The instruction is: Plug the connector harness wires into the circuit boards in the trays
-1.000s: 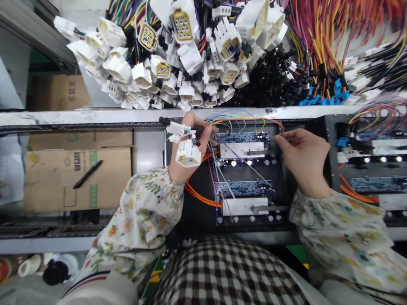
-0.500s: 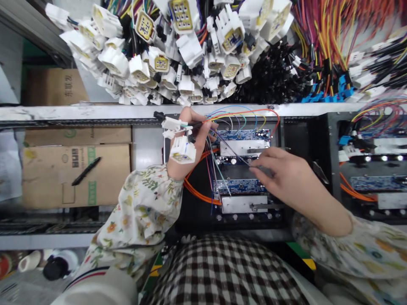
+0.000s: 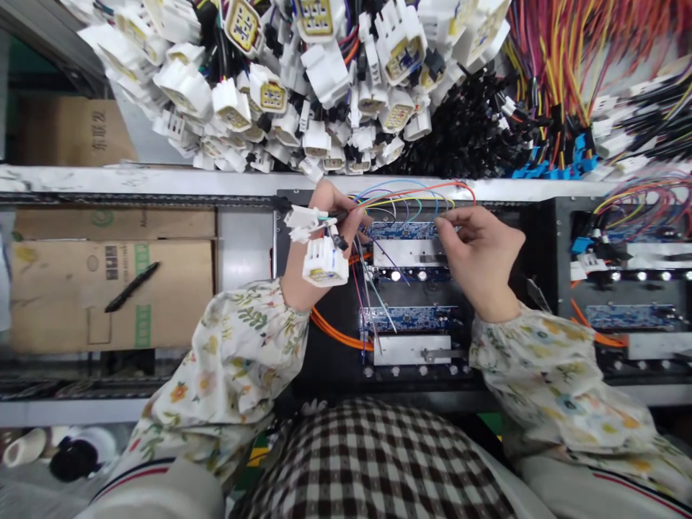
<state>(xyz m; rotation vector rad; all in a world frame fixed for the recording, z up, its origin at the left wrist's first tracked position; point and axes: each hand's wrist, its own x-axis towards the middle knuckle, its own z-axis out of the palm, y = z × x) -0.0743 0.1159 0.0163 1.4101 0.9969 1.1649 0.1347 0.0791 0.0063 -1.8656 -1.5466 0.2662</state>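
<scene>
Left hand [image 3: 329, 200] gripped the wire harness [image 3: 326, 263] at the upper circuit board's [image 3: 403, 231] left end. Right hand [image 3: 481, 249]: fingers pinched, apparently on a thin wire. Step judged: wire placement; next move called for precise alignment.

So the wire harness [image 3: 305, 220] is held up off the left end of the boards, its chunky white connector [image 3: 325, 267] tilted, with smaller white plugs just beside it. Red, yellow and blue wires arc over the upper blue circuit board [image 3: 403, 231], while some purple and teal ones dangle down toward the lower blue board [image 3: 411, 317].
</scene>
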